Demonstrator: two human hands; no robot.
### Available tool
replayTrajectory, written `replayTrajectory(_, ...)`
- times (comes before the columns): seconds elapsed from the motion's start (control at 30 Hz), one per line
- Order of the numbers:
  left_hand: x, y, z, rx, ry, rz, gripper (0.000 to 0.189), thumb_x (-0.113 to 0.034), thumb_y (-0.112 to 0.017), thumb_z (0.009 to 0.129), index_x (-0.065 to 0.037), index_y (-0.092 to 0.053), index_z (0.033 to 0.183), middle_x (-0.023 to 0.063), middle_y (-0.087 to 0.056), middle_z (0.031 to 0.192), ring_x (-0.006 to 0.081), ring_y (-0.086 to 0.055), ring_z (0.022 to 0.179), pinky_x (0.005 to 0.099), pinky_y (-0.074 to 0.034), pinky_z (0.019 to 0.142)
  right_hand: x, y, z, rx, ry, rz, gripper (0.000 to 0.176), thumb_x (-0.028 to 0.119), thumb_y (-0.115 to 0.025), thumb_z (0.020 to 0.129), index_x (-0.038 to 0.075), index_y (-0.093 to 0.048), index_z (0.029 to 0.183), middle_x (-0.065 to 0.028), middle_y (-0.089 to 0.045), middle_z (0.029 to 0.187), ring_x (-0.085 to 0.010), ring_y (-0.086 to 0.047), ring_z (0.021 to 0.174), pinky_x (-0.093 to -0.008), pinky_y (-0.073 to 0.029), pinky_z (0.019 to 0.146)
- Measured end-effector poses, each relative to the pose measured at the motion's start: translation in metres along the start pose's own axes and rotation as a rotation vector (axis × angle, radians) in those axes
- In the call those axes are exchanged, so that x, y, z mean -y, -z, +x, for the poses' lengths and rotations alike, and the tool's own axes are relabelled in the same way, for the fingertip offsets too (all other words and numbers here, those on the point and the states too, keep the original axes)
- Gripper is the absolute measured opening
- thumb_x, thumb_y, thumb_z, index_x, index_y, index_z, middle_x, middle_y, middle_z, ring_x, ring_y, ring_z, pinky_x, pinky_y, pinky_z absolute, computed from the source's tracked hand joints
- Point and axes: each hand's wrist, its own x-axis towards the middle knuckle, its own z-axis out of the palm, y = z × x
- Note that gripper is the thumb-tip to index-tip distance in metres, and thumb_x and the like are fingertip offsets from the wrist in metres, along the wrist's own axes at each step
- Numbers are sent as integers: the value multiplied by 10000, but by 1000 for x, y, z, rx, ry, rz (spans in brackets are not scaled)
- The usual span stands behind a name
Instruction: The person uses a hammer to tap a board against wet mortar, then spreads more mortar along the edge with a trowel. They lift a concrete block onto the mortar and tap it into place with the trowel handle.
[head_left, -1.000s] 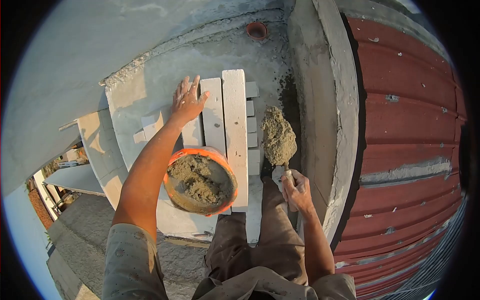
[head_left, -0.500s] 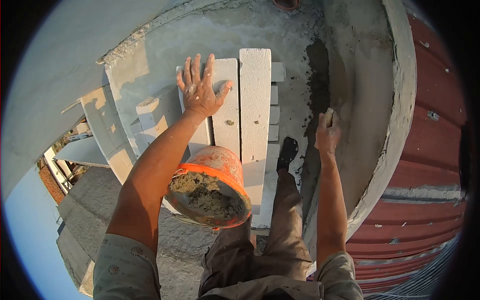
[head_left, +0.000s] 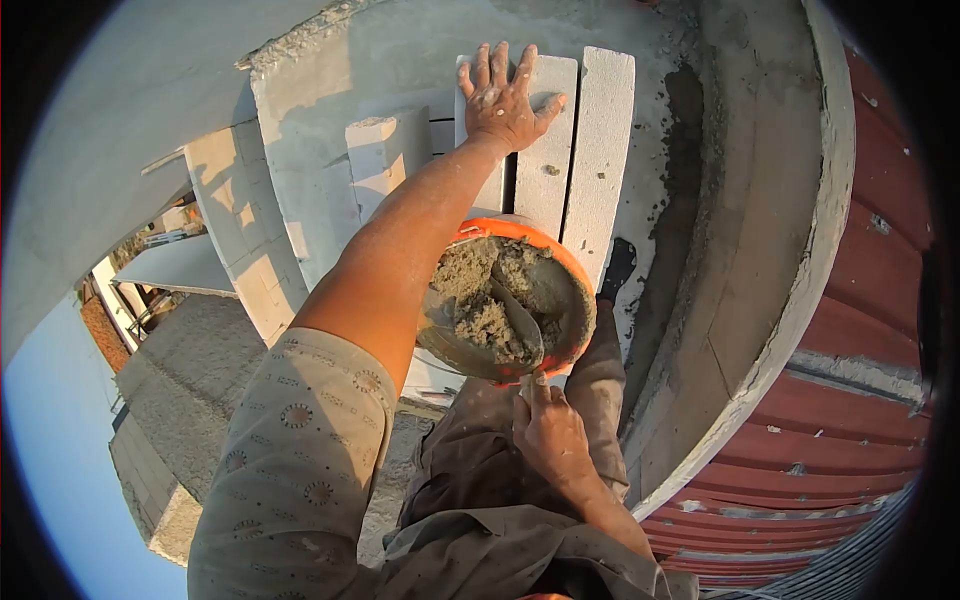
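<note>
My left hand [head_left: 503, 112] lies spread and flat on the upper end of a pale block [head_left: 545, 170], beside another long block [head_left: 604, 140]. My right hand [head_left: 556, 435] is closed around the handle of a trowel [head_left: 520, 325]. The trowel's blade dips into grey wet mortar [head_left: 465, 275] inside an orange bucket [head_left: 578, 268]. The bucket rests tilted on the near part of the blocks, its mouth turned toward me. Part of its rim on the left is hidden behind my left forearm.
A concrete ledge [head_left: 750, 200] curves along the right, with a dark wet strip [head_left: 675, 180] at its foot. Beyond it is red corrugated roofing [head_left: 885, 290]. A shorter pale block [head_left: 378, 160] stands left of the stack. Low block walls [head_left: 235, 190] rise farther left.
My right hand has come from the wet strip by the ledge to the bucket, and the trowel blade is now in the mortar. The view has shifted; my left hand stays on the block.
</note>
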Motion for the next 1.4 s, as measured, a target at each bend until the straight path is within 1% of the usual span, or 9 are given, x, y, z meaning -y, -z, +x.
replayTrajectory(0.13,-1,2,-1,39,35,12,812,-693,-428,884,-243,-276,1543,164,-251,1573,349,-102,1487,569,2,1166,-11,-17,11,328,-244,606,334,137,-662,885,-31,-594,1166,-169,-658,798,-258,-683,703,-351,-565,643)
replayTrajectory(0.23,-1,-1,-1,37,32,43,818,-698,-427,883,-240,-275,1543,162,-249,1574,350,-102,1486,569,6,1166,-34,-6,6,414,-108,799,345,103,-690,875,-45,-592,1172,-80,-627,707,-131,-640,644,-270,-534,587)
replayTrajectory(0.27,0,-1,-1,41,33,24,820,-698,-428,883,-239,-273,1544,162,-251,1573,350,-104,1485,569,6,1166,-37,-1,4,439,-250,855,375,89,-714,862,-54,-592,1187,-33,-618,690,-93,-601,580,-252,-504,547)
replayTrajectory(0.37,1,1,-3,50,21,0,821,-687,-442,886,-222,-275,1541,172,-265,1557,358,-126,1473,580,-18,1155,-68,-25,-3,407,-174,1028,365,95,-706,868,-58,-599,1181,-26,-610,661,-93,-580,535,-268,-492,522)
replayTrajectory(0.43,0,2,0,25,-5,11,817,-668,-462,891,-194,-289,1533,191,-283,1532,373,-166,1451,602,-63,1134,-72,-6,-3,311,113,766,345,85,-692,876,-58,-602,1177,-29,-601,643,-99,-600,548,-270,-494,522)
replayTrajectory(0.63,-7,15,5,95,16,21,822,-626,-504,889,-185,-264,1539,201,-284,1527,388,-170,1449,605,-79,1125,-85,63,-22,246,296,568,335,53,-730,828,-72,-636,1124,-122,-680,846,-141,-671,810,-264,-529,656)
replayTrajectory(0.83,-11,24,11,153,36,17,824,-584,-551,881,-175,-264,1536,207,-284,1520,396,-171,1447,609,-93,1123,-98,147,-34,125,-169,788,414,36,-730,842,-44,-608,1230,-24,-631,741,-72,-589,628,-249,-480,537)
replayTrajectory(1.17,-16,34,19,240,66,17,833,-539,-585,859,-125,-296,1522,208,-287,1514,403,-177,1442,606,-107,1118,-166,240,259,-364,-179,955,235,154,-612,942,-29,-589,1089,-34,-554,709,-106,-528,482,-268,-431,406)
replayTrajectory(1.4,-13,28,25,250,69,8,900,-493,-684,773,-102,-327,1501,208,-269,1520,417,-179,1437,623,-120,1098,-215,299,518,-655,-268,366,353,309,-593,922,-25,-589,1038,-114,-651,813,-213,-628,605,-391,-527,605)
